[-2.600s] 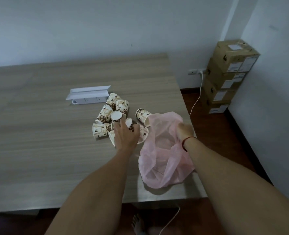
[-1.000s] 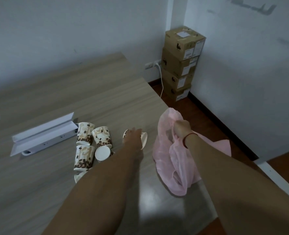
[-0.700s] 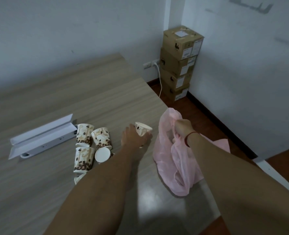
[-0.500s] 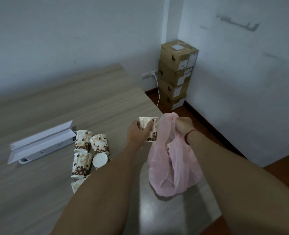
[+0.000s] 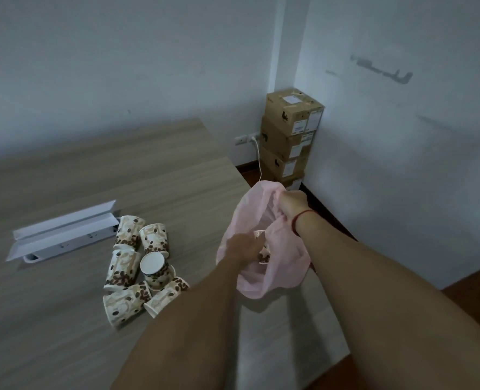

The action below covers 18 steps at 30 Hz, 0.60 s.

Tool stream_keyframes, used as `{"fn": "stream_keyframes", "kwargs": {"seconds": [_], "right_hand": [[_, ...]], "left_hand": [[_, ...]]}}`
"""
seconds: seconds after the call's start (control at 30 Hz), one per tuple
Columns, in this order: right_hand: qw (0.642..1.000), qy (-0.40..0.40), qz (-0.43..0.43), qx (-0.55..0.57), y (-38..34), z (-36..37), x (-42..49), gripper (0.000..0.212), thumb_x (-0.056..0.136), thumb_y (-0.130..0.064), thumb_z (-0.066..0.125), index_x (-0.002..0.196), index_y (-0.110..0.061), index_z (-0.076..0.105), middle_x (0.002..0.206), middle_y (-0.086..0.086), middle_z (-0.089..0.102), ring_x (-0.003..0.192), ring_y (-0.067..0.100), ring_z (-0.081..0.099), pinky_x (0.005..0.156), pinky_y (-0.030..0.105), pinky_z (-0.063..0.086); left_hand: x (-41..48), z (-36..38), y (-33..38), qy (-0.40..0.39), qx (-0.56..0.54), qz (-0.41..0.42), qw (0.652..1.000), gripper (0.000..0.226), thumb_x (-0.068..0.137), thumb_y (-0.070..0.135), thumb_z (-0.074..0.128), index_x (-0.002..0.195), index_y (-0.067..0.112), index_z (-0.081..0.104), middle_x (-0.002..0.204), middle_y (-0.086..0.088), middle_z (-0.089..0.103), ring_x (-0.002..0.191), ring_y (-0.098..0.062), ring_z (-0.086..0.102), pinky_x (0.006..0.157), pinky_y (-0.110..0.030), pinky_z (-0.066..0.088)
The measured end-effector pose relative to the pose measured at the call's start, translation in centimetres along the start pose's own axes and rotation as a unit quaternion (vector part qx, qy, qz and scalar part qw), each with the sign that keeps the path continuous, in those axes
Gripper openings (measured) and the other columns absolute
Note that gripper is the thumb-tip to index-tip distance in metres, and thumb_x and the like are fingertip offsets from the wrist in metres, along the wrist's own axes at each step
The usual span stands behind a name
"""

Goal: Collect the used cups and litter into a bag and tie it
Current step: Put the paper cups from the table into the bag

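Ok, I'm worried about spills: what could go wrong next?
The right hand grips only one side of the thin pink plastic bag, so its mouth may sag shut. The bag sits near the right edge of the wooden table and could slip off. The patterned paper cups lie jumbled beside the white power strip; any dregs might reach it.

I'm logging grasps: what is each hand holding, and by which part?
Right hand grips the pink bag by its upper rim. Left hand holds a paper cup by its side.

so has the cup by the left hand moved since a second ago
Yes: the cup has gone right, off the table beside the cup pile, into the pink bag held by the right hand.
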State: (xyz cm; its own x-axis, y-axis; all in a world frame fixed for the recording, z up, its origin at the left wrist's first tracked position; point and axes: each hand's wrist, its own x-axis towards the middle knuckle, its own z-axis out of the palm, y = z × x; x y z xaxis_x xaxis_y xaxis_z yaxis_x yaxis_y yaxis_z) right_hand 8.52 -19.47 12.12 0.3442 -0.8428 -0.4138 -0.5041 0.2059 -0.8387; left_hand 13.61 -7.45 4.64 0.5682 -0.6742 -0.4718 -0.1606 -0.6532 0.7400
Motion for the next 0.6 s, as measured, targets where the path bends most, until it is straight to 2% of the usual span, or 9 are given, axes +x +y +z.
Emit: {"fn": "stream_keyframes", "kwargs": {"seconds": [0.03, 0.1, 0.17, 0.23, 0.3, 0.4, 0.43, 0.53, 0.6], "right_hand": [[1.000, -0.005, 0.014, -0.001, 0.4, 0.1, 0.0, 0.029, 0.098, -0.021, 0.041, 0.071, -0.013, 0.048, 0.070, 0.003, 0.046, 0.056, 0.011, 0.042, 0.050, 0.020, 0.036], [0.999, 0.001, 0.036, 0.020, 1.0, 0.3, 0.1, 0.023, 0.097, -0.023, 0.045, 0.078, -0.012, 0.054, 0.079, 0.006, 0.053, 0.056, 0.012, 0.043, 0.049, 0.021, 0.036], [0.997, 0.000, 0.064, 0.035, 1.7, 0.2, 0.0, 0.028, 0.092, -0.033, 0.050, 0.097, -0.008, 0.063, 0.074, 0.002, 0.056, 0.054, 0.012, 0.047, 0.048, 0.021, 0.035], [0.999, -0.028, 0.035, 0.027, 3.0, 0.5, 0.4, 0.037, 0.084, -0.043, 0.056, 0.094, -0.008, 0.064, 0.067, -0.001, 0.054, 0.054, 0.012, 0.050, 0.050, 0.022, 0.038], [0.997, -0.070, -0.013, -0.015, 4.2, 0.6, 0.2, 0.026, 0.083, -0.035, 0.064, 0.085, -0.010, 0.060, 0.067, -0.001, 0.053, 0.059, 0.013, 0.052, 0.054, 0.022, 0.040], [0.991, -0.067, -0.071, -0.095, 5.2, 1.2, 0.7, 0.022, 0.089, -0.017, 0.059, 0.069, -0.009, 0.055, 0.066, 0.000, 0.050, 0.059, 0.013, 0.049, 0.061, 0.026, 0.039], [0.989, -0.048, -0.076, -0.118, 5.4, 1.5, 1.0, 0.020, 0.092, -0.012, 0.053, 0.074, -0.005, 0.059, 0.072, 0.004, 0.055, 0.065, 0.017, 0.054, 0.067, 0.028, 0.040], [0.989, 0.009, -0.052, -0.142, 6.1, 1.8, 1.2, 0.029, 0.096, -0.008, 0.044, 0.120, -0.003, 0.059, 0.112, 0.016, 0.062, 0.108, 0.031, 0.060, 0.085, 0.032, 0.045], [0.990, 0.028, -0.038, -0.134, 6.5, 2.1, 1.6, 0.033, 0.096, -0.011, 0.044, 0.126, -0.006, 0.057, 0.120, 0.016, 0.062, 0.115, 0.033, 0.059, 0.088, 0.031, 0.046]], "left_hand": [[0.2, 0.0, -0.5, 0.040, 0.013, -0.019, 0.999, 0.075, 0.088, 0.066, 0.036, 0.116, 0.004, 0.066, 0.122, -0.016, 0.064, 0.116, -0.033, 0.056, 0.106, -0.047, 0.041], [1.0, -0.1, -1.9, 0.127, 0.043, -0.040, 0.990, 0.085, 0.075, 0.074, 0.034, 0.112, 0.006, 0.068, 0.123, -0.013, 0.062, 0.116, -0.032, 0.054, 0.105, -0.046, 0.041], [1.3, -0.1, -3.2, 0.183, 0.110, -0.033, 0.976, 0.058, 0.084, 0.058, 0.047, 0.110, 0.012, 0.072, 0.127, -0.010, 0.051, 0.122, -0.032, 0.045, 0.106, -0.041, 0.033], [1.0, -0.3, -4.1, 0.203, 0.145, -0.050, 0.967, 0.036, 0.085, 0.047, 0.062, 0.107, 0.021, 0.072, 0.130, -0.007, 0.038, 0.126, -0.030, 0.036, 0.107, -0.039, 0.028], [1.4, -0.2, -5.5, 0.153, 0.135, -0.093, 0.975, 0.040, 0.079, 0.045, 0.072, 0.111, 0.021, 0.069, 0.134, -0.009, 0.034, 0.127, -0.031, 0.034, 0.109, -0.040, 0.029], [2.2, 0.1, -7.6, 0.036, 0.063, -0.124, 0.990, 0.062, 0.076, 0.017, 0.079, 0.130, 0.002, 0.053, 0.138, -0.018, 0.046, 0.128, -0.033, 0.047, 0.108, -0.041, 0.042], [2.5, 0.1, -8.1, 0.034, 0.047, -0.129, 0.990, 0.065, 0.079, 0.008, 0.074, 0.136, -0.002, 0.045, 0.141, -0.020, 0.047, 0.130, -0.034, 0.048, 0.108, -0.040, 0.042], [3.0, -1.0, -8.5, 0.114, 0.024, -0.118, 0.986, 0.053, 0.088, 0.001, 0.057, 0.138, -0.005, 0.043, 0.141, -0.024, 0.048, 0.131, -0.036, 0.048, 0.109, -0.038, 0.040], [3.4, -2.6, -7.9, 0.168, -0.007, -0.103, 0.980, 0.049, 0.090, -0.001, 0.053, 0.138, -0.002, 0.045, 0.138, -0.023, 0.051, 0.130, -0.037, 0.049, 0.106, -0.037, 0.039]]}}
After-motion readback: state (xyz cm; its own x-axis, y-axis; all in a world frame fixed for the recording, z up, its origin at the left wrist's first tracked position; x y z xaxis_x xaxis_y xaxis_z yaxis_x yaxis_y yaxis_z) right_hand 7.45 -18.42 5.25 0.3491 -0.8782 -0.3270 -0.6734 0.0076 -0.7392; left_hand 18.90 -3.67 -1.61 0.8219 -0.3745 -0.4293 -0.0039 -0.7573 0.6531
